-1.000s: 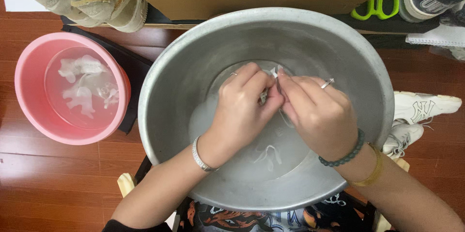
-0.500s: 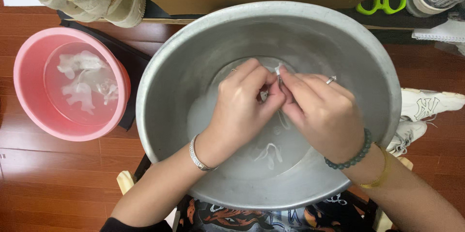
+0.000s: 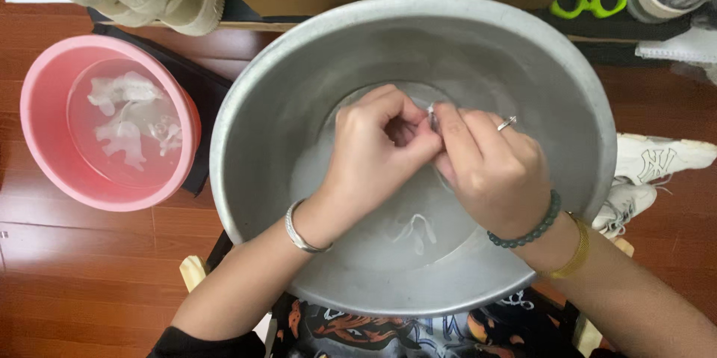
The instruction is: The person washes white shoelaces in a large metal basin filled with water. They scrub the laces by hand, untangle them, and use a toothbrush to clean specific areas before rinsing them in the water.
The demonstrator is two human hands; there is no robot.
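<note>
Both hands were down in the big metal basin [image 3: 254, 104], knuckles nearly touching over the shallow water at the bottom. The left hand [image 3: 377, 150] was curled tight and the right hand [image 3: 489, 167] was clenched too, and between them they pinched a small pale thing [image 3: 432, 115], a lace or a thin strip of cloth as far as I could tell, since the fingers hid almost all of it. It sat right where the two thumbs met, just above the water. Another loop of white lace [image 3: 417, 229] lay loose underwater nearer the body. Off to the left, the pink tub [image 3: 45, 164] held more white pieces soaking. If it were me scrubbing something that small, I'd say keep the grip short, rub one pinch against the other in little strokes, and work along the length bit by bit, dipping it often so the dirt rinses out. Staying low over the basin looked smart as well, with that wood floor [image 3: 89, 276] all around.
</note>
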